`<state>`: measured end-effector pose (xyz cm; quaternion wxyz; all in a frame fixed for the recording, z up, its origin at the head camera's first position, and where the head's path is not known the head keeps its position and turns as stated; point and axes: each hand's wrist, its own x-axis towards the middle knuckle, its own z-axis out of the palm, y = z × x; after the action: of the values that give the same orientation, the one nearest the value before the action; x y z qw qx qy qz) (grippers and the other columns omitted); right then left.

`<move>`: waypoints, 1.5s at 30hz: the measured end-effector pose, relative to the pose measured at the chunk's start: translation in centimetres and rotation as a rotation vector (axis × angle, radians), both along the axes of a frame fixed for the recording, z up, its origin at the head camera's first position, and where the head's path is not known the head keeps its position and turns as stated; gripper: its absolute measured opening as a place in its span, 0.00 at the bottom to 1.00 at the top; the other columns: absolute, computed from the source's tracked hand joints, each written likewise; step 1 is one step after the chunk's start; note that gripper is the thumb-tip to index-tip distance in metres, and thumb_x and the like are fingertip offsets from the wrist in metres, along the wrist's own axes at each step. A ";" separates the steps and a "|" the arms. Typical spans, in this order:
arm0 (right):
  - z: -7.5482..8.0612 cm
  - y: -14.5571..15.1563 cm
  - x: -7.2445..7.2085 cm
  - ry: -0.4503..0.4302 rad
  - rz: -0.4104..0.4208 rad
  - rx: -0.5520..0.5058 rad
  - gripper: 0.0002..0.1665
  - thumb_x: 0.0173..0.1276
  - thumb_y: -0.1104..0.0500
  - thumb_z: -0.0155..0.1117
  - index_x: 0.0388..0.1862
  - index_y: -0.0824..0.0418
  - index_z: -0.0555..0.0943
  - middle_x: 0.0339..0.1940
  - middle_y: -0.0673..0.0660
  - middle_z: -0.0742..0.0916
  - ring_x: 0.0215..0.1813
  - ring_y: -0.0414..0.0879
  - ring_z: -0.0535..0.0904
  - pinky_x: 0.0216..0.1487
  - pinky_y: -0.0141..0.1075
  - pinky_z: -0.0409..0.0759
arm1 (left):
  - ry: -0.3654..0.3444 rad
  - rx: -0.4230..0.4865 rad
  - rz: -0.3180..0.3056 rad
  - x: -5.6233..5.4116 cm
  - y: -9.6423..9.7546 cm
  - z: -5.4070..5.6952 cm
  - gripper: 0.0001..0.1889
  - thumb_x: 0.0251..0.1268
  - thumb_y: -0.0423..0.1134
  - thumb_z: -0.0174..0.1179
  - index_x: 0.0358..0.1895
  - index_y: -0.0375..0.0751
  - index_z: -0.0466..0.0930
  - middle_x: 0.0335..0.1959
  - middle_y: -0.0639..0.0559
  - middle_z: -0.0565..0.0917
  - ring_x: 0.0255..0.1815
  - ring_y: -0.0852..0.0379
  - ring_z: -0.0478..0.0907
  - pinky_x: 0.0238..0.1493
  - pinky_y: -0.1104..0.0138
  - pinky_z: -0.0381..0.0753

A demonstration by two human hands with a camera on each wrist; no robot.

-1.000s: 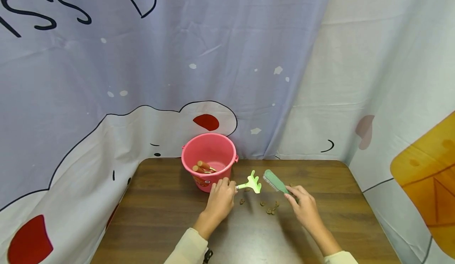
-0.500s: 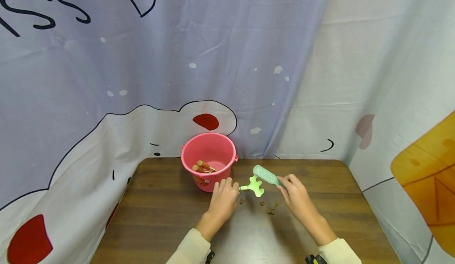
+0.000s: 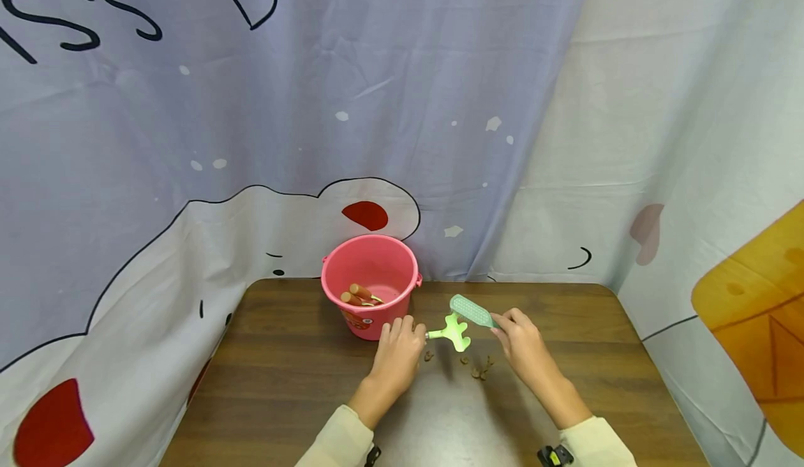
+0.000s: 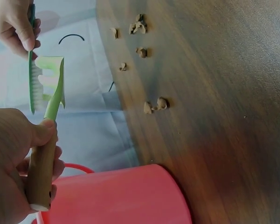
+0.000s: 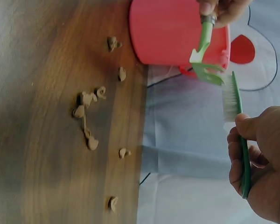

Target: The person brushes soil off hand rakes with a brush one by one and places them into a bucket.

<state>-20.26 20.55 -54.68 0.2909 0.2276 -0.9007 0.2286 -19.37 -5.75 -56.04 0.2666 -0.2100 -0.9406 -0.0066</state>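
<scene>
My left hand [image 3: 398, 357] grips the wooden handle of a small light-green hand rake [image 3: 451, 333], its tines pointing right, held above the table. A green brush [image 3: 472, 310] with white bristles is in my right hand [image 3: 526, 350], fingers and thumb wrapped around its handle. In the right wrist view the bristles [image 5: 230, 98] meet or nearly meet the rake's tines [image 5: 209, 73]. Below both tools, several brown crumbs of dirt-like material [image 4: 139, 25] lie scattered on the wooden table [image 3: 301, 383].
A pink bucket [image 3: 402, 271] stands at the table's back, just beyond my left hand. Inside it lie tools with wooden handles [image 3: 359, 291]. A printed curtain [image 3: 440, 69] hangs behind the table.
The brush has moved left and turned, bristles now facing the rake, closing the gap between them. The rake has shifted slightly right and down. The crumbs and bucket have stayed put.
</scene>
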 end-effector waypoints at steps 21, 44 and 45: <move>-1.1 2.7 1.0 -0.107 -0.088 -0.068 0.16 0.59 0.71 0.75 0.47 0.74 0.87 0.35 0.63 0.85 0.32 0.47 0.82 0.30 0.37 0.81 | -0.094 0.135 0.003 0.4 -0.3 0.0 0.06 0.69 0.41 0.63 0.38 0.44 0.78 0.30 0.51 0.78 0.31 0.51 0.78 0.31 0.60 0.73; 0.9 1.6 2.7 -0.166 -0.083 -0.172 0.17 0.63 0.68 0.74 0.51 0.69 0.87 0.38 0.56 0.88 0.36 0.44 0.82 0.35 0.36 0.80 | -0.278 0.318 -0.099 0.1 -1.3 -1.2 0.12 0.69 0.45 0.65 0.46 0.44 0.75 0.37 0.52 0.76 0.37 0.52 0.74 0.34 0.66 0.67; 1.0 1.5 2.7 -0.164 -0.080 -0.179 0.17 0.63 0.69 0.74 0.51 0.69 0.87 0.38 0.55 0.88 0.36 0.43 0.82 0.34 0.36 0.79 | -0.280 0.328 -0.100 0.1 -1.3 -1.2 0.13 0.69 0.45 0.66 0.47 0.44 0.76 0.38 0.52 0.76 0.38 0.52 0.73 0.35 0.66 0.65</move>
<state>-17.52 22.05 -53.67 0.2441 0.1450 -0.9059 0.3142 -19.23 -7.03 -57.27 0.1634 -0.2073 -0.9431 -0.2021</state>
